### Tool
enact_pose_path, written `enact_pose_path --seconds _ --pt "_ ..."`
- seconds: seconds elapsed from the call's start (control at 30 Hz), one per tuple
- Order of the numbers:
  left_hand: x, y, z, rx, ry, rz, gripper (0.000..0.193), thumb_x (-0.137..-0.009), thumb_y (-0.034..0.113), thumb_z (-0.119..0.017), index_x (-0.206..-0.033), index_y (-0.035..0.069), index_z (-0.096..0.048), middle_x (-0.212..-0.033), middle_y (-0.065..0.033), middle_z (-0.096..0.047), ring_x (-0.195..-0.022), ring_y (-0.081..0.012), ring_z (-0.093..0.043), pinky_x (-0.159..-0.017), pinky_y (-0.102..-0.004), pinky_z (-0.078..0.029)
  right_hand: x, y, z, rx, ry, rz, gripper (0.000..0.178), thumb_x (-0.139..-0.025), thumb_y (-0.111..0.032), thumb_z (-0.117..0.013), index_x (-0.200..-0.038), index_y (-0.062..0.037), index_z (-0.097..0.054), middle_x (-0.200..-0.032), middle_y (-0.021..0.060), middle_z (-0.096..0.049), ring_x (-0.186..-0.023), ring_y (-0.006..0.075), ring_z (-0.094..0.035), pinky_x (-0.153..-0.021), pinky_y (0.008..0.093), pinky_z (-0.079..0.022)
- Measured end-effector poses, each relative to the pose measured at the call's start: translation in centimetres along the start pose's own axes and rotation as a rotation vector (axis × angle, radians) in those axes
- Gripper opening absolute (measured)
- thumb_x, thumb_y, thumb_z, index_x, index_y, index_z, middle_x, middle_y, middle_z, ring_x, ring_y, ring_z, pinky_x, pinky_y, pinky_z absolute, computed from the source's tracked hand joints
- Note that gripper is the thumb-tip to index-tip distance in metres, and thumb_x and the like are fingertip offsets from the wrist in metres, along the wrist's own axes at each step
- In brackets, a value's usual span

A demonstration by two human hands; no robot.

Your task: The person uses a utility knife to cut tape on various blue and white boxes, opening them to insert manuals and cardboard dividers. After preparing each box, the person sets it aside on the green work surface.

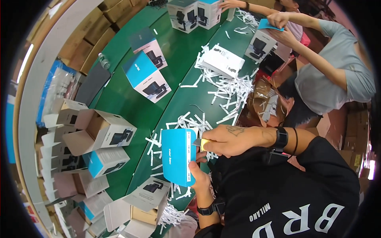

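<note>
A box with a bright blue face (174,156) stands tilted at the near edge of the green table. My left hand (199,179) grips it at its lower right edge, thumb on the blue side. A white label strip (188,154) runs down that edge. In my right hand (232,139) is a yellow-handled knife (204,144), closed in the fingers. Its short grey blade points at the label edge near the box's upper corner. White paper strips (186,121) lie around the box on the table.
Printed boxes (149,75) stand farther up the green table (137,105), with opened boxes (107,133) to the left and an opened box (143,216) near me. A white box (222,60) lies among paper strips. At the right a co-worker (321,75) handles another blue-topped box (260,41).
</note>
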State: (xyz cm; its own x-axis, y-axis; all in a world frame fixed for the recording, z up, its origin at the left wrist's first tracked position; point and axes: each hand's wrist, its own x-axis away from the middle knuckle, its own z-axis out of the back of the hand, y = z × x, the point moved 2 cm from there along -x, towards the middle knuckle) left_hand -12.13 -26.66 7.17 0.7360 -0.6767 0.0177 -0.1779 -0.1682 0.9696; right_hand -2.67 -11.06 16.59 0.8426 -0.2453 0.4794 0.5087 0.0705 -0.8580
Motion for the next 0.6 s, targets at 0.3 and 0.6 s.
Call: enact_pose_path --seconds 0.3,0.6 --pt "0.5 -0.1 1.6 -0.052 -0.041 -0.055 0.050 -0.106 0.037 -0.051 -0.135 -0.003 -0.053 -0.118 -0.0146 -0.068 -0.093 -0.0217 -0.069 -0.075 -0.0321 -0.055 -1.4 2.3 -4.1 -0.714 -0.138 -0.146 0.030 -0.107 -0.027 -0.046 -0.094 -0.0018 -0.054 -0.065 0.0044 -0.057 -0.051 0.0123 -0.059 -0.046 0.0296 -0.044" --pt "0.4 -1.8 3.9 -0.028 -0.014 -0.110 0.047 -0.107 0.025 -0.051 -0.143 -0.005 -0.046 -0.135 -0.0169 -0.058 -0.119 -0.0276 -0.061 -0.101 -0.0405 -0.051 -2.7 1.6 -7.2 -0.410 0.076 0.007 0.033 -0.101 -0.030 -0.058 -0.101 0.0022 -0.060 -0.079 0.0182 -0.068 -0.061 0.0305 -0.066 -0.057 0.0432 -0.050"
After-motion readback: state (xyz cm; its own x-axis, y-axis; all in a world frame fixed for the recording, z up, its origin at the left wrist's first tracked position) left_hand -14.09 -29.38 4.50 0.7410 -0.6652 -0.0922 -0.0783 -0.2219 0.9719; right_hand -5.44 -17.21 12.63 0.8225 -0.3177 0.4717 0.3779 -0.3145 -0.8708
